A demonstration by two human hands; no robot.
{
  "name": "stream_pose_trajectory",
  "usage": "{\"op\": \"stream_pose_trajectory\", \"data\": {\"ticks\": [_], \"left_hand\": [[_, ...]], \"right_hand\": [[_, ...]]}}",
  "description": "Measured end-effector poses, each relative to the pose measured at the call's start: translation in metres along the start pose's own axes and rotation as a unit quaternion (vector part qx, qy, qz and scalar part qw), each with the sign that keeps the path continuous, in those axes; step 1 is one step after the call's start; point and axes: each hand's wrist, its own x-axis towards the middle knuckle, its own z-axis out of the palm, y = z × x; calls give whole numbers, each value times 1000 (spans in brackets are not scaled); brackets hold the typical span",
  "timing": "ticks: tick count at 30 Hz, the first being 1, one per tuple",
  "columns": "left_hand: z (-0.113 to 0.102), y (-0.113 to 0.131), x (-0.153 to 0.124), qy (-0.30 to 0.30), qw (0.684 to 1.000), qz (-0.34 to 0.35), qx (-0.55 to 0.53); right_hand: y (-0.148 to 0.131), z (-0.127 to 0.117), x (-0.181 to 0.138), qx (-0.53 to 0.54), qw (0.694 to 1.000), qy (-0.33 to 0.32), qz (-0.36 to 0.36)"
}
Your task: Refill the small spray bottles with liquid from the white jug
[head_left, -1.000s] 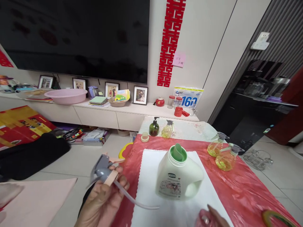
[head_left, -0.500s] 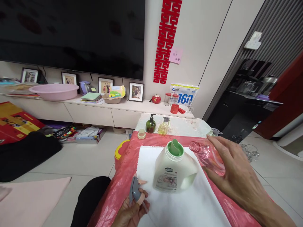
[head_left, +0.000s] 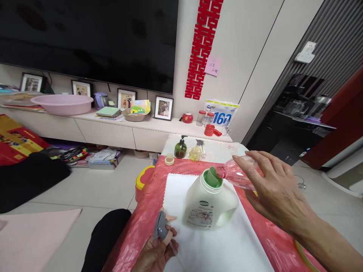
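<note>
In my left hand (head_left: 157, 249) is a grey and peach spray nozzle (head_left: 163, 228), gripped by its collar, its clear tube pointing down. My right hand (head_left: 273, 189) wraps round a clear pink bottle (head_left: 239, 173) tilted nearly on its side. The bottle's open neck is at the green spout of a large white detergent jug (head_left: 208, 207), which stands upright with its cap off. Whether liquid runs from the neck I cannot tell. Under the jug lies a white cloth (head_left: 227, 247) on a red plastic table cover (head_left: 136, 238).
Behind the jug stand a green pump bottle (head_left: 180, 148), a spray bottle with yellow liquid (head_left: 196, 151) and a pale cap (head_left: 169, 159). A yellow and red stool (head_left: 141, 181) is left of the table. Farther back, a low cabinet (head_left: 107, 132) carries a pink basin (head_left: 62, 104) and photo frames.
My right hand has moved left and slightly up, tipping the pink bottle further and bringing its neck to the jug's spout. My left hand keeps the spray nozzle in nearly the same place.
</note>
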Motion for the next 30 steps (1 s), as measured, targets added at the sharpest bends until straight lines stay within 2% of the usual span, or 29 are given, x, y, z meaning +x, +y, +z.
{"op": "stream_pose_trajectory", "data": {"ticks": [5,13,30], "left_hand": [[5,2,-1,-14,1000,-6,7],[19,6,-8,-5,1000,2,19],[11,4,-3,-19,1000,-10,14]], "right_hand": [[0,-1,7,-21,1000,0,-15],[4,-2,11,-36,999,-3,-34],[10,-8,18,-67,997,0,-49]]}}
